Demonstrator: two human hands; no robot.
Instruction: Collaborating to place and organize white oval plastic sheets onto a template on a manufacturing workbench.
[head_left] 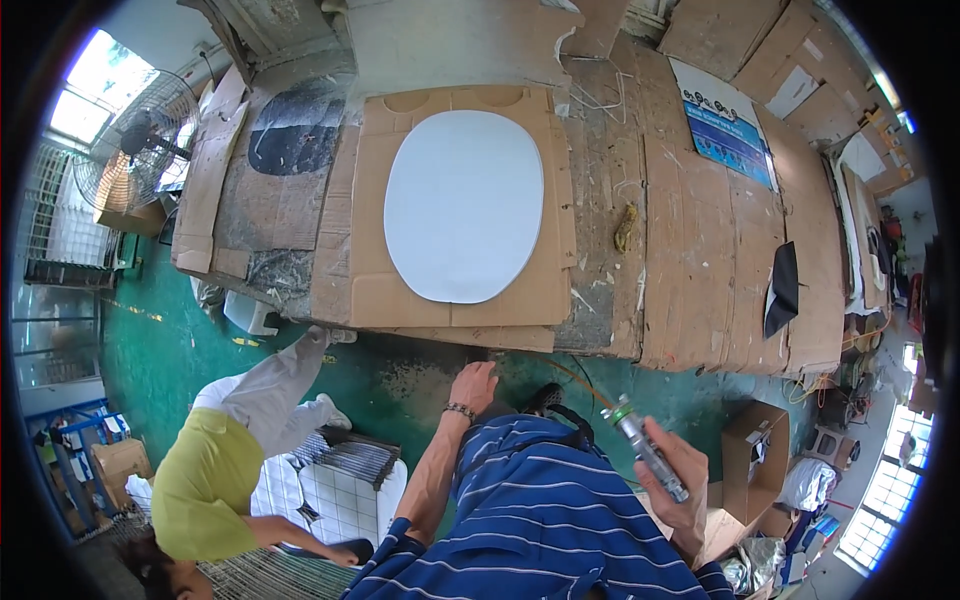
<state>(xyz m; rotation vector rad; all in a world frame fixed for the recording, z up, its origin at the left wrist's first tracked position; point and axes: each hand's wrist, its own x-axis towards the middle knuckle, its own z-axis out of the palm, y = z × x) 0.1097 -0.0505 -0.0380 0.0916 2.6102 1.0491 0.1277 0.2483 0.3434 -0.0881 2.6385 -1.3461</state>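
Observation:
My left hand (pixel 472 388), with a bracelet at the wrist, is in front of the near edge of the cardboard-covered table (pixel 690 290). Its fingers are curled under, and I cannot see what, if anything, lies inside them. To the right, at waist height, my right hand (pixel 683 477) is closed around a silver cylindrical metal tool (pixel 648 452) with a green collar. The tool's collared end points up and left, towards a thin orange hose (pixel 570 373). On the table, a white rounded panel (pixel 464 205) lies flat on a brown cardboard sheet (pixel 368 270), apart from both hands.
A person in a yellow-green shirt (pixel 205 485) bends over a white quilted piece (pixel 330 490) on my left. A black folded piece (pixel 782 290) and a blue printed sheet (pixel 728 140) lie on the table's right part. An open cardboard box (pixel 752 450) stands right. A fan (pixel 140 140) is far left.

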